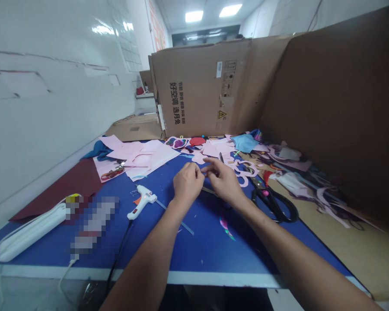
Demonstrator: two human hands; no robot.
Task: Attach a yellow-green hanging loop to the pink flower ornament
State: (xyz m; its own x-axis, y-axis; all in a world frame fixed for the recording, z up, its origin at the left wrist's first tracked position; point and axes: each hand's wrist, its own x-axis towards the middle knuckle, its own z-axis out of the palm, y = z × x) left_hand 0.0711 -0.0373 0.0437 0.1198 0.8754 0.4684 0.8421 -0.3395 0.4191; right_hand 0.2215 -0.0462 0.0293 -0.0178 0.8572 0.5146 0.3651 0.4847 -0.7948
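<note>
My left hand (188, 183) and my right hand (225, 181) meet above the middle of the blue table, fingertips close together. Both have their fingers curled in a pinch; anything between them is too small or hidden to make out. A thin strip-like thing (209, 190) shows below the right hand, partly covered by it. To the left lies a white glue gun (142, 201) with a clear glue stick (181, 223) out of its back. Large black-handled scissors (275, 203) lie right of my right hand. A shiny pink and green scrap (226, 226) lies nearer me.
Pink sheets (129, 151) and cut pink paper outlines (246, 168) lie at the back. Scraps (294, 183) pile up at right. Cardboard walls (201, 95) stand behind and at right. A white power strip (35, 229) and cords lie at left, beside a maroon sheet (68, 185).
</note>
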